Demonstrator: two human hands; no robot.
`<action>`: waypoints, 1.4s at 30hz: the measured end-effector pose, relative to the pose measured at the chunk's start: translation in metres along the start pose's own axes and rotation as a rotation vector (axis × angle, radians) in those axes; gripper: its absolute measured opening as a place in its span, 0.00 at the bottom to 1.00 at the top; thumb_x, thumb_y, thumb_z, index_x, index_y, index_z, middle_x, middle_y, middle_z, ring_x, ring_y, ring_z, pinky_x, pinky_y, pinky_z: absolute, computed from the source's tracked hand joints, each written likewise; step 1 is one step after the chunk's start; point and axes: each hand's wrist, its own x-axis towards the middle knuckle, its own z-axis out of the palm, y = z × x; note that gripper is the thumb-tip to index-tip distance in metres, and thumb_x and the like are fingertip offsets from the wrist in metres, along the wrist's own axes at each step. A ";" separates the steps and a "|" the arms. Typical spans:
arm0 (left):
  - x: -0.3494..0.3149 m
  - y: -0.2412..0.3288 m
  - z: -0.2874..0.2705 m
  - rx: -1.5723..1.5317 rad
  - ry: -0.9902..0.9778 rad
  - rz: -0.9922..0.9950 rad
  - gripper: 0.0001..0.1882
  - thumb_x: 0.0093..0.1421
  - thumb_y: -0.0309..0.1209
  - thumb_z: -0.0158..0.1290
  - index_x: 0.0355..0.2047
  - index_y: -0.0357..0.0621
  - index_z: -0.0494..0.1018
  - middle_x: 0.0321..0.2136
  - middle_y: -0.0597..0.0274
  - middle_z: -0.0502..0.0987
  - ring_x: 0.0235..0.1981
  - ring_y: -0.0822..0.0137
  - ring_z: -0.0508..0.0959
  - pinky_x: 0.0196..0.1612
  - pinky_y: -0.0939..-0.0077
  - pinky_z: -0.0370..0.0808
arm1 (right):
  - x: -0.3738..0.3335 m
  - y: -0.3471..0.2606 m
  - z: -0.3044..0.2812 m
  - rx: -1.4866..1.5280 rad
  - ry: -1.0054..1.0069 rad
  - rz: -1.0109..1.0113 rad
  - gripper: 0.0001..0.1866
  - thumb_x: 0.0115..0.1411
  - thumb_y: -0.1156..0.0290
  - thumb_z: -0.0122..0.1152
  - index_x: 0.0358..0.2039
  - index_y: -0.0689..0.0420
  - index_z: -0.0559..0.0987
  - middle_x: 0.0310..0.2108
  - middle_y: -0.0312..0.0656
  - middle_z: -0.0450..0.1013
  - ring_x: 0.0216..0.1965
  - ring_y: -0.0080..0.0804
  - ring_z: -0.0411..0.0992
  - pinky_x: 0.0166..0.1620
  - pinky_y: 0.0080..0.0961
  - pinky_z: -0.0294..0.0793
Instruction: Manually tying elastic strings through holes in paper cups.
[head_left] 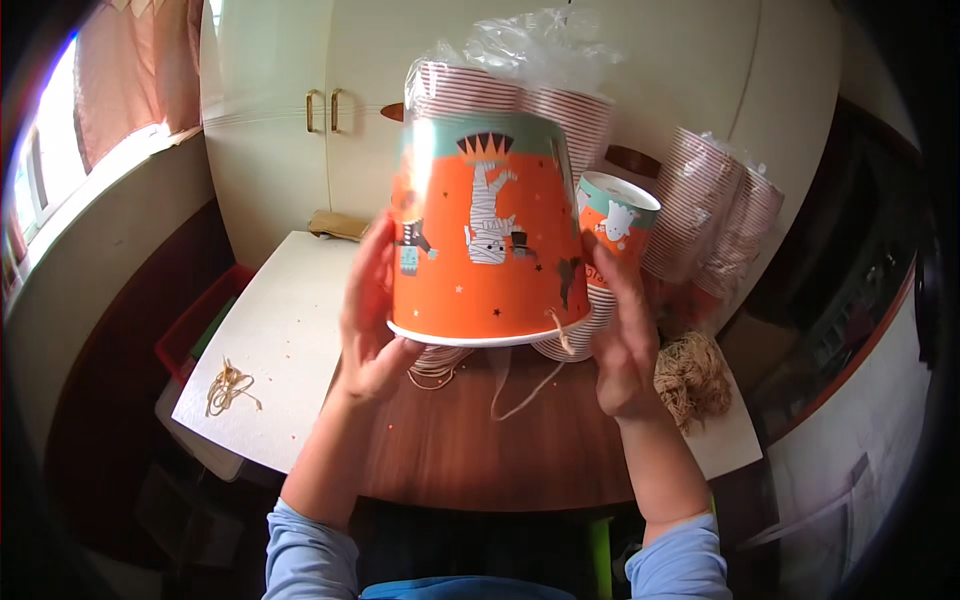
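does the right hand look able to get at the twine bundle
Probably yes: the right hand looks near the twine bundle, with nothing visible between them, though it would first have to leave the orange bucket.

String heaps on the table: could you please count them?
2: a small heap on the left, a larger heap on the right; the held orange bucket may hide more.

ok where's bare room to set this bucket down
Mostly bare: the brown tabletop in front, below the held bucket, and the white tabletop between the string tangle and the brown part, specks aside. Crowded: behind the bucket and to the right, with stacked cups and a string heap.
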 end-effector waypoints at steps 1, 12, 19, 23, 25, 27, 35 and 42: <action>0.007 0.000 -0.009 -0.008 -0.042 0.103 0.50 0.50 0.46 0.59 0.65 0.35 0.46 0.63 0.44 0.51 0.64 0.53 0.55 0.63 0.56 0.53 | 0.010 -0.005 0.005 0.103 0.021 0.060 0.31 0.61 0.60 0.40 0.60 0.66 0.59 0.61 0.52 0.57 0.61 0.41 0.58 0.63 0.38 0.52; 0.075 -0.052 -0.055 0.239 0.016 0.194 0.30 0.58 0.27 0.53 0.58 0.37 0.54 0.62 0.43 0.51 0.61 0.55 0.60 0.61 0.61 0.59 | 0.049 0.073 0.094 0.309 0.111 0.219 0.36 0.58 0.68 0.60 0.61 0.65 0.54 0.57 0.51 0.59 0.58 0.40 0.60 0.60 0.32 0.61; 0.022 -0.118 -0.059 0.384 0.075 -0.095 0.42 0.56 0.32 0.58 0.64 0.38 0.44 0.59 0.43 0.59 0.60 0.55 0.60 0.61 0.63 0.60 | 0.006 0.114 0.138 0.088 0.126 0.271 0.37 0.57 0.66 0.62 0.61 0.66 0.55 0.58 0.54 0.58 0.61 0.43 0.57 0.62 0.35 0.56; -0.015 -0.138 -0.063 0.620 0.071 -0.058 0.43 0.54 0.37 0.60 0.63 0.35 0.47 0.58 0.41 0.58 0.59 0.49 0.62 0.60 0.59 0.60 | -0.029 0.113 0.139 0.066 0.019 0.414 0.38 0.56 0.68 0.61 0.61 0.66 0.54 0.60 0.56 0.57 0.62 0.44 0.56 0.62 0.35 0.55; -0.031 -0.136 -0.061 0.790 0.064 -0.081 0.43 0.54 0.38 0.59 0.62 0.35 0.48 0.58 0.40 0.58 0.59 0.46 0.61 0.61 0.57 0.58 | -0.042 0.115 0.134 0.190 -0.049 0.469 0.38 0.56 0.68 0.61 0.62 0.66 0.53 0.60 0.55 0.57 0.61 0.41 0.57 0.62 0.33 0.56; -0.046 -0.139 -0.062 0.800 0.092 -0.142 0.43 0.54 0.39 0.59 0.62 0.35 0.49 0.58 0.38 0.58 0.59 0.43 0.60 0.60 0.55 0.58 | -0.054 0.116 0.122 0.163 -0.118 0.583 0.31 0.55 0.68 0.61 0.56 0.66 0.63 0.53 0.56 0.65 0.56 0.45 0.64 0.58 0.35 0.62; -0.082 -0.093 0.023 0.731 -0.438 0.247 0.29 0.41 0.30 0.61 0.46 0.41 0.68 0.53 0.47 0.66 0.52 0.48 0.68 0.55 0.53 0.64 | 0.011 0.097 0.008 -0.890 0.162 0.188 0.28 0.48 0.63 0.67 0.47 0.60 0.71 0.50 0.53 0.65 0.51 0.53 0.62 0.55 0.45 0.61; -0.127 -0.113 0.046 0.613 -0.642 0.054 0.20 0.48 0.33 0.59 0.40 0.37 0.72 0.48 0.49 0.68 0.49 0.50 0.69 0.52 0.60 0.66 | 0.033 0.130 -0.050 -0.961 -0.213 0.443 0.28 0.48 0.66 0.67 0.48 0.62 0.71 0.51 0.51 0.65 0.52 0.48 0.63 0.55 0.41 0.62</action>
